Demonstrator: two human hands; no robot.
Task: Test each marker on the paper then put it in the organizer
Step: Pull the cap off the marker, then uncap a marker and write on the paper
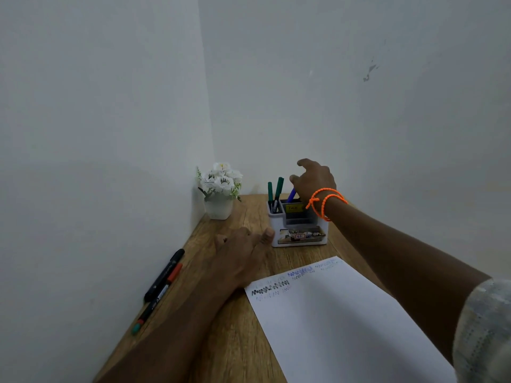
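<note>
Here our right hand [313, 179] grips the blue marker [291, 195], lowering it into the organizer [298, 225]; next, release, then fetch the black marker [166, 273] with our flat, empty left hand [243, 250].

A small white pot [218, 209] with white flowers [221, 178] stands in the middle of the frame, in the far corner of the wooden table [235, 341]. Grey-white walls [110, 106] fill the upper half.

The wood-grain brown table [235, 341] bore a white paper sheet [345, 327] scribbled black and blue; two green markers [276, 189] stood in the white plastic organizer [276, 230].
</note>
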